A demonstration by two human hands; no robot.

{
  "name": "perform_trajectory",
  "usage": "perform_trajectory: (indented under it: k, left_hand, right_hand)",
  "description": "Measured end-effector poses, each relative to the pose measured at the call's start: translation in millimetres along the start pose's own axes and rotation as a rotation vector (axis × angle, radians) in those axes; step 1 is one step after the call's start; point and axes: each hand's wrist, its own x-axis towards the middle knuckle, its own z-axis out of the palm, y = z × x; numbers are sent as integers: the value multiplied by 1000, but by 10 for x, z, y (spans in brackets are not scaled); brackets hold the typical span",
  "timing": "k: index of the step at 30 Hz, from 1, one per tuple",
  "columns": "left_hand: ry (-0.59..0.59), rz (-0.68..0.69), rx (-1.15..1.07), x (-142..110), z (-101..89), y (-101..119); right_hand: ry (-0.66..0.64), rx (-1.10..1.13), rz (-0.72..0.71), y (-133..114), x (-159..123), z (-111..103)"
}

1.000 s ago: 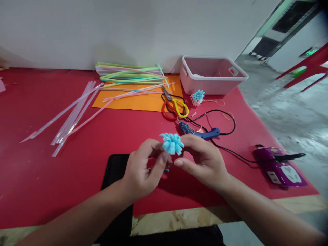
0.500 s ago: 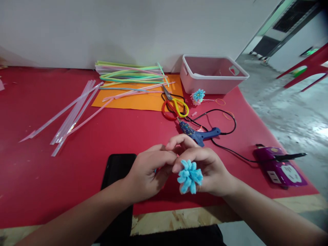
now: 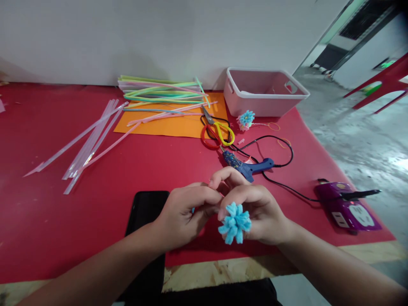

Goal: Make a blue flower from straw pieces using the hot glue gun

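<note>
Blue fuzzy flower (image 3: pixel 235 223), one: lay near centre, above the red table (image 3: pixel 44 229), gripped between the right hand's (image 3: pixel 263 208) thumb and forefinger. Left hand (image 3: pixel 181 216), one: met the right, fingers bent inward; their hold could not be told. Handling: a light pinch beneath the petals seemed best. Black slab (image 3: pixel 147 207), one, stood near left; glue gun (image 3: pixel 237 162), one, and scissors (image 3: pixel 210 122), one pair, lay beyond; blue-and-pink flower piece (image 3: pixel 246 119), one, and pink bin (image 3: pixel 261 105), one, sat far right; fuzzy stems (image 3: pixel 162 97), many, uncountable, lay far.
</note>
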Motion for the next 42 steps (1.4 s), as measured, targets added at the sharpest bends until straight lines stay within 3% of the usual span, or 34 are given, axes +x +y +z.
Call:
perform_trajectory:
  k: [4,9,16,21,27,34,42]
  left_hand:
    - [18,70,62,34,-5,4]
    - [38,30,91,40,-3,47]
    - [16,-227,-291,39,38,96]
    - [44,-316,-369,63,51,104]
    - [66,-299,-325,96,50,110]
    - [13,-278,-287,119,30,103]
    - [96,-309,-355,104,57,51]
  right_hand:
    - [-12,-76,16,-21,11,-1]
    - [49,-214,-27,-38,25,32]
    - [107,-145,46,-24,5,23]
    - [128,-83,89,-32,22,44]
    - [149,-31,148,-23,10,60]
    - [132,27,163,-53,16,68]
    - [130,-60,129,-7,19,52]
